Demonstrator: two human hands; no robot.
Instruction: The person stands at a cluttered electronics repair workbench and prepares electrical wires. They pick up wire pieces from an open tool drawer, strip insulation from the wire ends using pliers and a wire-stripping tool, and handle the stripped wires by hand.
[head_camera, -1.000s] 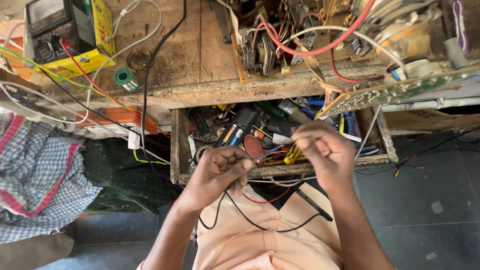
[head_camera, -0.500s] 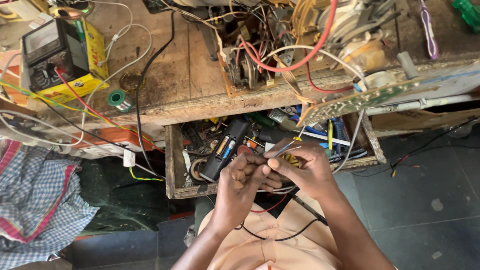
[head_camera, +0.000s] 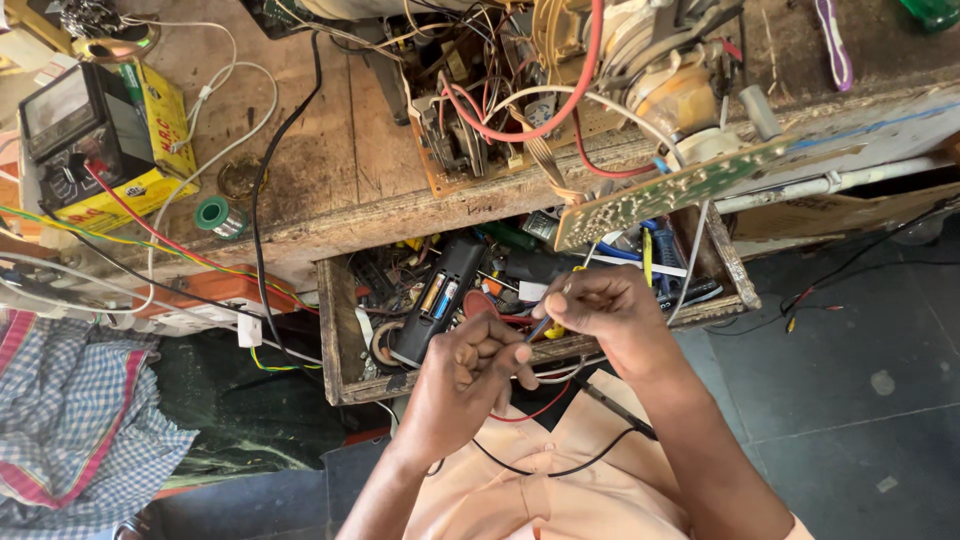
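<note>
Probe (head_camera: 540, 328), a thin dark stick, sits between both hands, just over the front edge of the open wooden drawer (head_camera: 345, 385). Right hand (head_camera: 605, 310) pinches its upper end with bent fingers. Left hand (head_camera: 470, 375) is curled, and its fingertips press on the lower end of the stick. I cannot tell what the tip looks like, because the fingers hide it. Thin black and red wires (head_camera: 545, 468) hang below the hands, across the peach shirt (head_camera: 530, 490). Inside the drawer lies a black remote (head_camera: 438, 300) with its batteries showing, among lots of small parts. Above it, on the worn wooden bench (head_camera: 330, 170), sit a black meter (head_camera: 75, 130) on a yellow box, a green spool (head_camera: 212, 213), and a green circuit board (head_camera: 660, 195) sticking out over the drawer. A checked cloth (head_camera: 75, 420) lies far to the left.
</note>
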